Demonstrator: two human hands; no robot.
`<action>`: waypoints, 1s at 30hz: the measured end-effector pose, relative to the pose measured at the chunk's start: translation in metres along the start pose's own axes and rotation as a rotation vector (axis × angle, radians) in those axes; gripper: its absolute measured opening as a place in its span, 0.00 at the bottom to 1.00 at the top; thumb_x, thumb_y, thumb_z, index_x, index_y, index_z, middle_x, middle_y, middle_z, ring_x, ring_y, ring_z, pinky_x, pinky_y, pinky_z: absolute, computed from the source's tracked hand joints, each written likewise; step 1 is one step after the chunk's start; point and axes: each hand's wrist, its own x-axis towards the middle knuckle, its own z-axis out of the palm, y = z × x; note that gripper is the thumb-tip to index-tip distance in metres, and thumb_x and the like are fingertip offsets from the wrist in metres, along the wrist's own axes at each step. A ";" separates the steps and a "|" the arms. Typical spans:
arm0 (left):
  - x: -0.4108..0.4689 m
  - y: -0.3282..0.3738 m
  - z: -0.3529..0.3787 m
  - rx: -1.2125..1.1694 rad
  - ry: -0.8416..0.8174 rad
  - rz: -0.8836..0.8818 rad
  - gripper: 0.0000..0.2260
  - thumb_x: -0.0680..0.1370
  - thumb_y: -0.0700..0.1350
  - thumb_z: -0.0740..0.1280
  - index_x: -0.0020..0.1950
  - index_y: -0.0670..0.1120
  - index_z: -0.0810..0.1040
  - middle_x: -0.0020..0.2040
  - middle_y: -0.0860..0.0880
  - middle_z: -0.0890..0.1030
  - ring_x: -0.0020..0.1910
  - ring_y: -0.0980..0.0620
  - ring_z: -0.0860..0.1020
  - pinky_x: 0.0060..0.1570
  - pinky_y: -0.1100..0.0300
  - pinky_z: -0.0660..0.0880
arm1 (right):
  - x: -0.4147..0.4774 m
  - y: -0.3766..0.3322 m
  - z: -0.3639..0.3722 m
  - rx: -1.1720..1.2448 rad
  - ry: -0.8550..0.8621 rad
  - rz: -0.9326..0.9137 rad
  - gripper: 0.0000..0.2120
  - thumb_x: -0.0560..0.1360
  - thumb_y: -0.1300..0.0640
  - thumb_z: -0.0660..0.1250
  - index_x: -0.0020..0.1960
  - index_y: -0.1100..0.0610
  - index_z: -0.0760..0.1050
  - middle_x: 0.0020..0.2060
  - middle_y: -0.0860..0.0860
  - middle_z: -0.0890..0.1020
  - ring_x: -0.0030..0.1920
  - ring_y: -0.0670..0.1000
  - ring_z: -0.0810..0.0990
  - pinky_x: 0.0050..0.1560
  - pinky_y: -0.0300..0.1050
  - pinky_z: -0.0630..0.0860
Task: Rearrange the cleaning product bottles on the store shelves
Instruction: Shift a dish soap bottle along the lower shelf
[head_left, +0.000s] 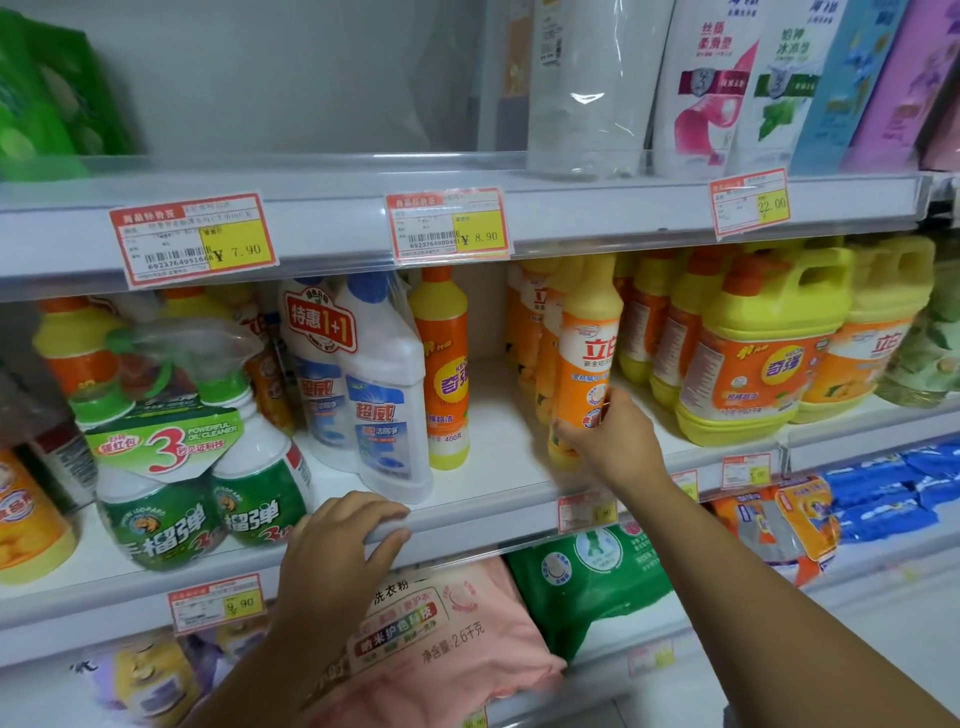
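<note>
My right hand grips a slim orange-and-yellow dish soap bottle near its lower half; the bottle stands slightly tilted at the front of the middle shelf. My left hand holds the front lip of that same shelf, fingers curled over the edge. To the left of a bare gap stands another slim orange bottle, and beside it a white twin pack of toilet cleaner. Behind the held bottle stand more slim orange bottles.
Large yellow jugs fill the shelf's right side. Green spray-cleaner twin pack stands at the left. Upper shelf holds white refill pouches. Below lie a pink detergent bag and a green bag. Price tags line the shelf rails.
</note>
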 end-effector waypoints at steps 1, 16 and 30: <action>0.000 0.000 0.000 0.000 -0.001 0.000 0.11 0.72 0.58 0.62 0.50 0.59 0.79 0.48 0.64 0.77 0.49 0.59 0.73 0.51 0.57 0.67 | 0.001 0.001 -0.003 0.007 -0.003 0.005 0.26 0.67 0.49 0.74 0.59 0.57 0.69 0.55 0.55 0.80 0.51 0.55 0.79 0.50 0.48 0.75; 0.001 -0.001 0.000 -0.031 0.007 0.004 0.14 0.71 0.62 0.57 0.49 0.60 0.78 0.47 0.65 0.76 0.48 0.62 0.72 0.50 0.57 0.67 | 0.022 0.007 0.012 0.134 -0.049 -0.001 0.29 0.70 0.47 0.73 0.66 0.52 0.66 0.60 0.51 0.79 0.55 0.54 0.79 0.57 0.52 0.75; 0.001 -0.003 0.000 -0.029 -0.006 0.007 0.15 0.71 0.63 0.56 0.50 0.60 0.78 0.47 0.66 0.76 0.49 0.62 0.72 0.51 0.56 0.67 | 0.025 0.008 0.013 0.120 0.005 0.014 0.28 0.69 0.46 0.73 0.63 0.54 0.67 0.56 0.52 0.80 0.52 0.54 0.79 0.53 0.51 0.76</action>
